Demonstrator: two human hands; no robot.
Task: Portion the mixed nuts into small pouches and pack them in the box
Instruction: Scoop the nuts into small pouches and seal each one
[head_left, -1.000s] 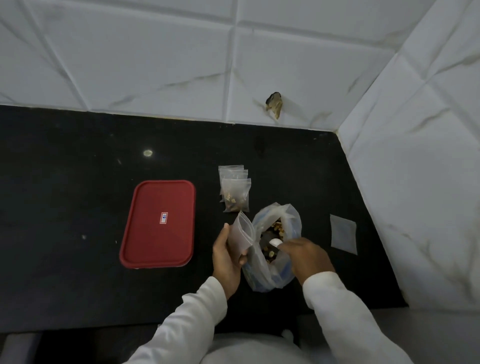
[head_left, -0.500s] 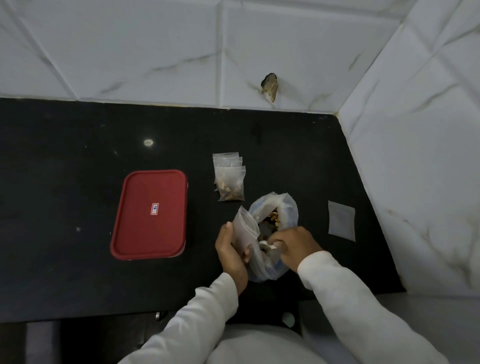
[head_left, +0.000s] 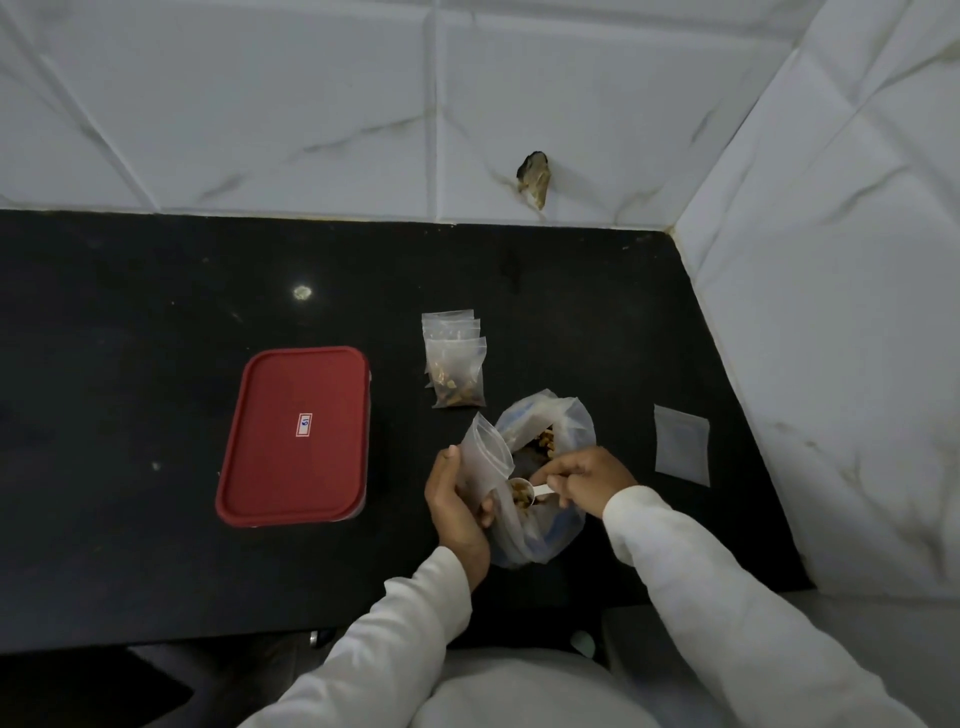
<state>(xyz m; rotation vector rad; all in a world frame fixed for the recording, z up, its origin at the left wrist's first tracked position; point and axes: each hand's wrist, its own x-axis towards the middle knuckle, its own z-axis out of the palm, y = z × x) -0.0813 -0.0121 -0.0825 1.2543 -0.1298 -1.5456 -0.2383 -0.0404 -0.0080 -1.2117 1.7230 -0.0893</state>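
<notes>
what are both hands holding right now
Left hand: holds an open small pouch.
Right hand: pinches a white scoop of nuts.

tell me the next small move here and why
Probably tip the scoop into the small pouch: the right hand holds it loaded with nuts over the big bag, and the left hand holds the pouch right beside it.
</notes>
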